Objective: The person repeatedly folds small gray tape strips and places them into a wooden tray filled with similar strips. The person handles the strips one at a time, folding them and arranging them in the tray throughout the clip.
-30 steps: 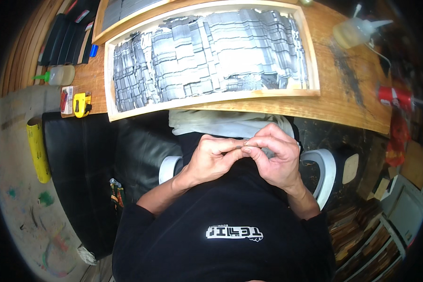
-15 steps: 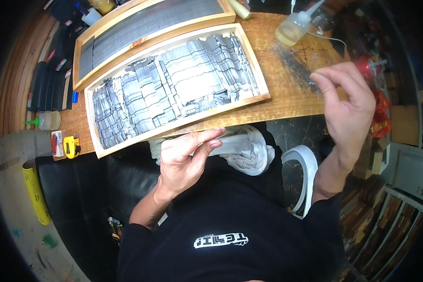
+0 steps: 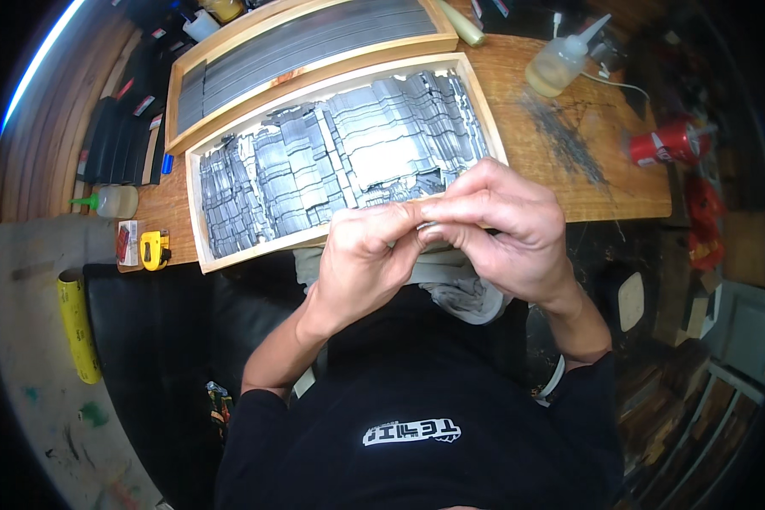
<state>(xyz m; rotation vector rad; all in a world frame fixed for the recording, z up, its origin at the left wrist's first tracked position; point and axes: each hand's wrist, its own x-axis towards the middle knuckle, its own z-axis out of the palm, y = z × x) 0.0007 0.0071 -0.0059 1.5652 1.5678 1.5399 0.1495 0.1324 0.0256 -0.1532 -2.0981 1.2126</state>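
My left hand (image 3: 361,259) and my right hand (image 3: 510,229) meet in front of my chest, fingertips pinched together on a small grey piece (image 3: 429,231) that is mostly hidden by the fingers. Just beyond them on the wooden table lies a shallow wooden tray (image 3: 193,212) packed with overlapping grey ridged metal strips (image 3: 340,161). A pale cloth (image 3: 459,285) lies on my lap under the hands.
A second wooden tray (image 3: 314,75) of grey strips lies behind the first. To the right are a squeeze bottle (image 3: 557,64), a scatter of thin wires (image 3: 565,136) and a red can (image 3: 667,143). At the left are a yellow tape measure (image 3: 155,249) and a green-capped bottle (image 3: 110,201).
My right hand has come back from the wires on the right of the table and joined my left hand, which has risen a little. Both now pinch the small piece.
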